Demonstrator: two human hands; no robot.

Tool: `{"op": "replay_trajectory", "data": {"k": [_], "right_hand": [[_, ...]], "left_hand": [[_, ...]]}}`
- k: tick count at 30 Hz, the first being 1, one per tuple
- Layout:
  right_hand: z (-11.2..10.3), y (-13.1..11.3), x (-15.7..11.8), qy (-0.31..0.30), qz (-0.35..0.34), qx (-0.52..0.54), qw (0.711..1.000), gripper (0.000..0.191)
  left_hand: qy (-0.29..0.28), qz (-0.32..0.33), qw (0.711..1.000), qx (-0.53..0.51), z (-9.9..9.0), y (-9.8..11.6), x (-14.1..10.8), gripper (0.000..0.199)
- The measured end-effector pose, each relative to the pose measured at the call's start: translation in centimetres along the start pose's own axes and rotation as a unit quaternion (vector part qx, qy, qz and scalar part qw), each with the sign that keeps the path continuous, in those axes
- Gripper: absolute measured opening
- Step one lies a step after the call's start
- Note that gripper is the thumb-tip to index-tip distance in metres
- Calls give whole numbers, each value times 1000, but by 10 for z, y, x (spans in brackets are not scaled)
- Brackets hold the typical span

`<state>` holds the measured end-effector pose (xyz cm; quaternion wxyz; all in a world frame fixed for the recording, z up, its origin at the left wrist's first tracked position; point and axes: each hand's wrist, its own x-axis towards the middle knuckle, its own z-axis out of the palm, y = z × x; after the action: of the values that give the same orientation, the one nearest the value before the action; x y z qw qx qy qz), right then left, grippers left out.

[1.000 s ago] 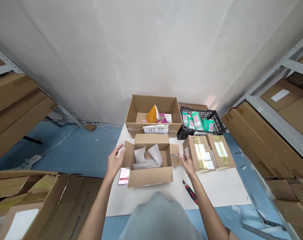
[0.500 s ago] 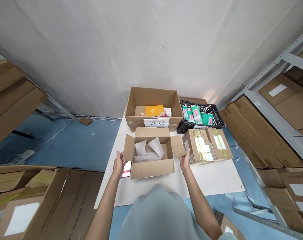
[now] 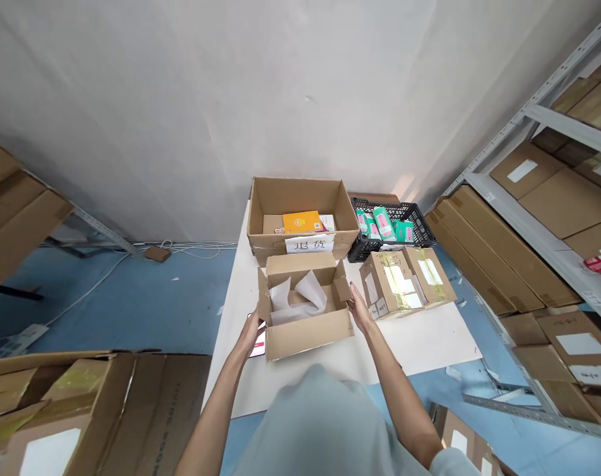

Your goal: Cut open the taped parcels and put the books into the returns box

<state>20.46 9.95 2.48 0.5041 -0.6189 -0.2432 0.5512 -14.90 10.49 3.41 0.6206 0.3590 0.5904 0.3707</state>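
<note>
An open cardboard box (image 3: 307, 330) stands on the white table, its front flap folded outward and crumpled white packing paper (image 3: 299, 299) inside. At its left side, my left hand (image 3: 250, 330) has its fingers on the left flap, beside a phone (image 3: 258, 344) that is partly covered. My right hand (image 3: 360, 309) is on the right side, with its fingers against the right flap, which leans inward. Both hands hold the box between them.
Behind stands a larger box (image 3: 307, 246) with an orange packet (image 3: 301, 221). A black crate (image 3: 362, 248) holds several green packs. Two taped boxes (image 3: 392, 284) sit at the right. Shelves (image 3: 572, 261) with cartons rise on the right; a big open carton (image 3: 146, 396) is at lower left.
Both side flaps of the open box have swung up and inward, with my hands closer to its sides. The view has shifted slightly.
</note>
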Motion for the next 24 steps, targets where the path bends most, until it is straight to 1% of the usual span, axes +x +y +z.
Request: {"op": "replay_trajectory", "data": {"k": [3,5,7,10,13,16,19,21,24], "right_hand": [[-5,-16,-24,-19,-15,-3,1000,76],[-12,-27,-45,-13,-33,-14,999,75],[-20,-38,-69,1,-53,-20,998,72],[-38,-55,-110,34,-91,-14,995,70],[-64,-73,-154,85,-131,1,988,70],[-98,-86,-199,156,-165,7,974,72],[-143,-90,-243,232,-182,24,955,75],[-175,-87,-272,278,-185,37,942,74],[-226,-79,-313,341,-196,40,919,70]], "left_hand": [[-24,17,999,24,-4,17,-15,64],[-29,31,998,41,-3,31,-26,67],[-34,56,996,66,2,47,-35,71],[-62,118,985,110,17,75,-48,75],[-109,176,967,147,43,105,-59,71],[-172,218,947,162,84,130,-69,68],[-247,245,922,167,140,144,-80,68],[-296,266,902,169,184,143,-90,71],[-363,285,871,168,253,127,-111,80]]}}
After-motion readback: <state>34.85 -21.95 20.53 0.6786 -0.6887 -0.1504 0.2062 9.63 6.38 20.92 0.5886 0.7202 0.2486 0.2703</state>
